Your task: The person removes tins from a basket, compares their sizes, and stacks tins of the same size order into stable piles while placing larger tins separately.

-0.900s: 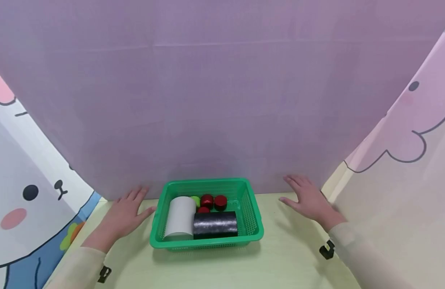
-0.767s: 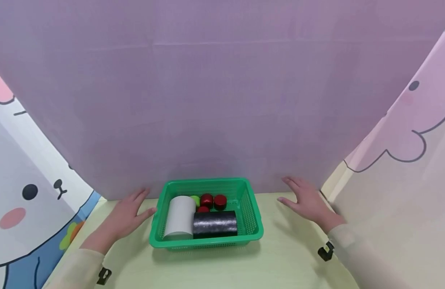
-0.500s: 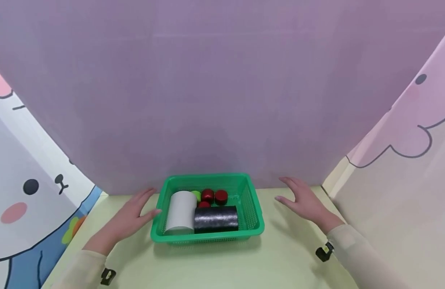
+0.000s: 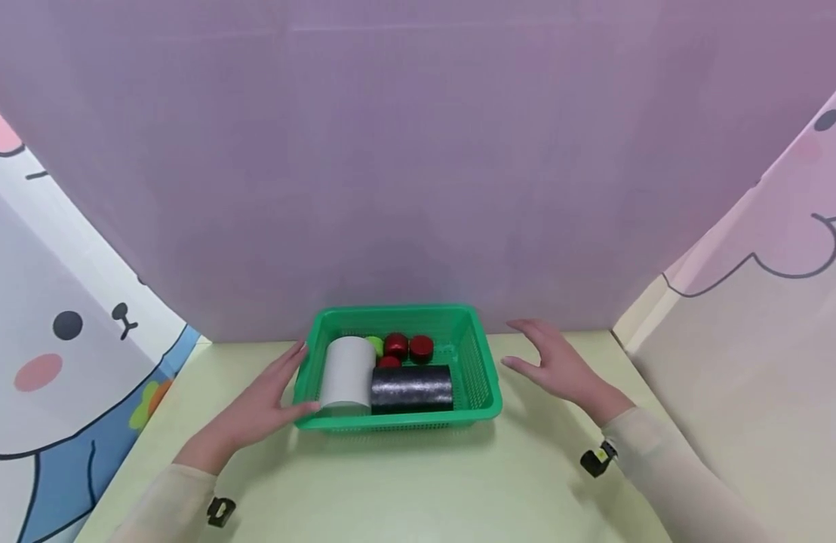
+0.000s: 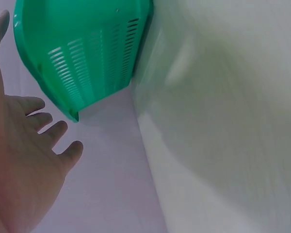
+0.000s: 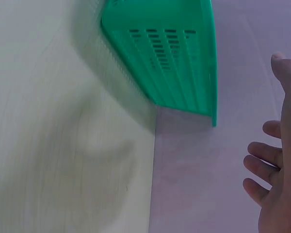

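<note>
A green plastic basket [image 4: 398, 420] with slotted walls stands on the pale table against the back cloth. Inside it a white cylinder [image 4: 348, 373] lies at the left and a glossy black cylinder [image 4: 412, 389] lies across the front. Behind them sit several small red pieces [image 4: 421, 348] and a lime-green one [image 4: 376, 345]. My left hand [image 4: 262, 403] is at the basket's left side, fingers extended, its thumb tip overlapping the rim in the head view. To the right of the basket my right hand [image 4: 557, 363] hovers with fingers spread and nothing in it, a gap apart from the rim.
A mauve cloth [image 4: 404, 166] hangs right behind the basket. Cartoon-printed panels [image 4: 72, 286] rise on the left and right of the table [image 4: 404, 490]. Each wrist carries a small black camera mount [image 4: 597, 458].
Both hands have moved inward toward the basket, the left one now overlapping its rim. The head view has tilted down slightly, so the scene sits higher. The basket's contents look the same.
</note>
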{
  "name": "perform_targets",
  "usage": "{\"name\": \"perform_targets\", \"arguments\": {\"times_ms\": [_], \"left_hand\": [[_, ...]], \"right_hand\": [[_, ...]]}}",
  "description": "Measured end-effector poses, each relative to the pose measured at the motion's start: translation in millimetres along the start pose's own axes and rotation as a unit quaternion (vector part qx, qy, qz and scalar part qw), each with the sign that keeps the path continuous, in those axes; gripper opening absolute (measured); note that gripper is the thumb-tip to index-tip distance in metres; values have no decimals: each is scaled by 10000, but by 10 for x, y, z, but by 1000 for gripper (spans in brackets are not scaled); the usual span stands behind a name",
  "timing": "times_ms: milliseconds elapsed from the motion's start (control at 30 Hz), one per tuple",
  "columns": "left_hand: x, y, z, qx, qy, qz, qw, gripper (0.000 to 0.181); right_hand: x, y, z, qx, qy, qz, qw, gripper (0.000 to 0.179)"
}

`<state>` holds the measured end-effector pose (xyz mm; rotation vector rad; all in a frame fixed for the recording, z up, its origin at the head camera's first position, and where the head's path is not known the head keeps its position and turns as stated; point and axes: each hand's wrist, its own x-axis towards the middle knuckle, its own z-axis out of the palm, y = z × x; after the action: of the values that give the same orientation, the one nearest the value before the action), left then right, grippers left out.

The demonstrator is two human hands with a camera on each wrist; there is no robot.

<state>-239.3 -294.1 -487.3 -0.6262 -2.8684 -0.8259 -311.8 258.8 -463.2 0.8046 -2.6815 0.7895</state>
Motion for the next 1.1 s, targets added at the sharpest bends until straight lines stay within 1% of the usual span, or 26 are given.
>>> {"name": "perform_targets", "arguments": {"times_ms": [167, 267, 433, 500, 600, 700, 900, 1100], "left_hand": [[-4, 37, 54, -30, 114, 202, 9997, 111], [-2, 44, 83, -58, 180, 290, 9994, 112], [-2, 33, 151, -163, 136, 186, 9996, 112], [-1, 25, 180, -183, 94, 137, 9997, 112], [0, 14, 211, -169, 52, 118, 9998, 113], [-10, 15, 209, -137, 66, 101, 9998, 114], [-11, 46, 200, -12, 102, 135, 9999, 114], [-14, 64, 228, 51, 151, 141, 9998, 114]], "right_hand": [[20, -104, 51, 155, -103, 22, 9998, 77], [36, -145, 85, 270, -125, -108, 9995, 75], [67, -214, 136, 442, -227, -407, 9979, 73], [79, -255, 147, 465, -277, -469, 9974, 75], [92, -322, 156, 467, -358, -470, 9972, 77], [119, -380, 175, 486, -458, -461, 9967, 79], [169, -471, 237, 673, -790, -358, 9940, 85], [244, -597, 341, 666, -1259, -452, 9888, 89]]}}
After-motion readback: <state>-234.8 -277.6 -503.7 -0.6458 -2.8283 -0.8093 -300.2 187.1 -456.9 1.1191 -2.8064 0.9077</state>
